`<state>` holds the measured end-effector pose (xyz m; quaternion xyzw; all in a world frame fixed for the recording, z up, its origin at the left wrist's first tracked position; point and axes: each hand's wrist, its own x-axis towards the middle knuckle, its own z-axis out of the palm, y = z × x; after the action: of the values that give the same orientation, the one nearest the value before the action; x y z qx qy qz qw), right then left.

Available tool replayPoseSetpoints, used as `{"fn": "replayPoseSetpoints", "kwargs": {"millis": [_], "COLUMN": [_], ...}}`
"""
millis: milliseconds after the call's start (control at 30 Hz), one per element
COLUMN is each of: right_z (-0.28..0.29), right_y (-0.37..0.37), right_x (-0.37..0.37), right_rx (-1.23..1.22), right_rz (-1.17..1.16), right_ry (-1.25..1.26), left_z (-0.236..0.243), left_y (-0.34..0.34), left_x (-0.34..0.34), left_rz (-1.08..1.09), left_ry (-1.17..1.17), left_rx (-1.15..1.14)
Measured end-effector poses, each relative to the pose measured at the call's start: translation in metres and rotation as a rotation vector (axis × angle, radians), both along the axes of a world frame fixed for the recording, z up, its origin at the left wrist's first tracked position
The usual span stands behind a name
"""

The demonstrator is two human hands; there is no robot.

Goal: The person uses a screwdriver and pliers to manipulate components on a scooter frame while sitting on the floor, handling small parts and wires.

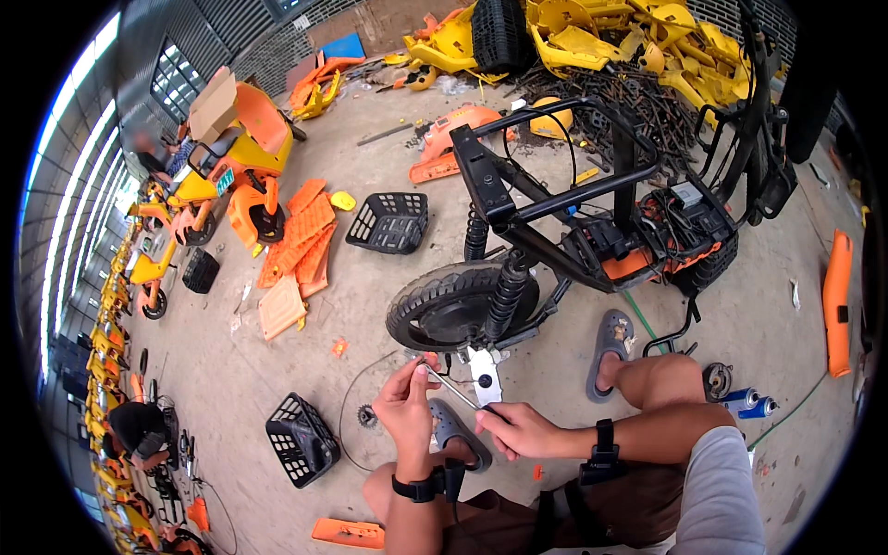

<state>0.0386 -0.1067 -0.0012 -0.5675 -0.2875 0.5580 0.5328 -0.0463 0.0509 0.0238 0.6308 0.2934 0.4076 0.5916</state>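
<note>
In the middle foreground, my left hand [407, 402] is raised with its fingers closed at the tip of a long silver-shafted tool [453, 387], which looks like a screwdriver; any small part there is too small to make out. My right hand [518, 432] grips the tool's dark handle at the lower right end. Just beyond my hands stands a bare black scooter frame [546, 203] with its wheel [416, 305] and coil shock [507, 296]. A white flat piece [486, 375] lies under the wheel. A thin cable [351, 393] and a small cogged part [367, 416] lie left of my hands.
Black baskets [301, 439] [387, 222], orange panels [296, 240] and spray cans [758, 405] lie on the concrete floor [213, 370]. A yellow panel pile [583, 37] is behind. Two people [139, 425] [157, 157] are among scooters at left. An orange strip [837, 305] lies right.
</note>
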Motion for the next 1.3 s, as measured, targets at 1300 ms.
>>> {"fn": "replayPoseSetpoints", "kwargs": {"millis": [1300], "right_z": [0.017], "right_y": [0.001], "right_x": [0.022], "right_rx": [-0.145], "right_rz": [0.054], "right_ry": [0.016], "left_z": [-0.003], "left_y": [0.001], "left_x": [-0.001], "left_rz": [0.092], "left_ry": [0.175], "left_rx": [0.089]}}
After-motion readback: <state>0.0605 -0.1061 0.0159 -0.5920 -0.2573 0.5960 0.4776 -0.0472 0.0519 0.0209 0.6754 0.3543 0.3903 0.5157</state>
